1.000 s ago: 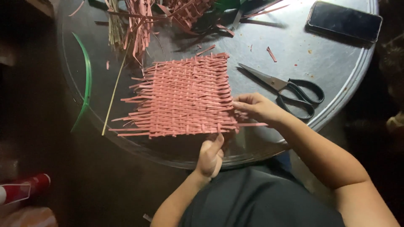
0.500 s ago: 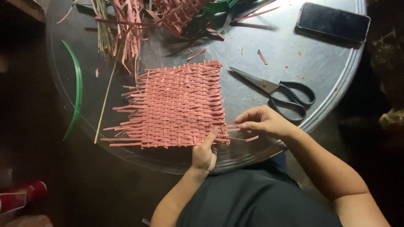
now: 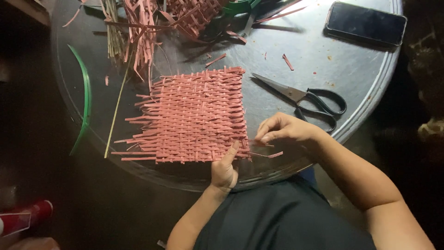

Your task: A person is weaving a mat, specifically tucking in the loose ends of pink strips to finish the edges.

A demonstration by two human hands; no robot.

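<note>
A flat woven mat of pink-red strips [image 3: 194, 115] lies on a round metal tray table [image 3: 360, 78]. My left hand [image 3: 224, 169] rests at the mat's near right corner, thumb pressing down on its edge. At the mat's right edge, the fingers of my right hand [image 3: 284, 129] pinch a loose strip end [image 3: 270, 154] that sticks out of the weave.
Black-handled scissors [image 3: 310, 99] lie open just beyond my right hand. A dark phone [image 3: 365, 23] sits at the far right. Loose pink strips [image 3: 143, 28], thin sticks and a green band [image 3: 85, 97] lie at the far and left side. A red object [image 3: 27, 215] lies low on the left.
The view has shifted, so the mat sits lower in frame. My right hand has moved slightly down the mat's right edge, and my left hand has come up onto the mat's near corner.
</note>
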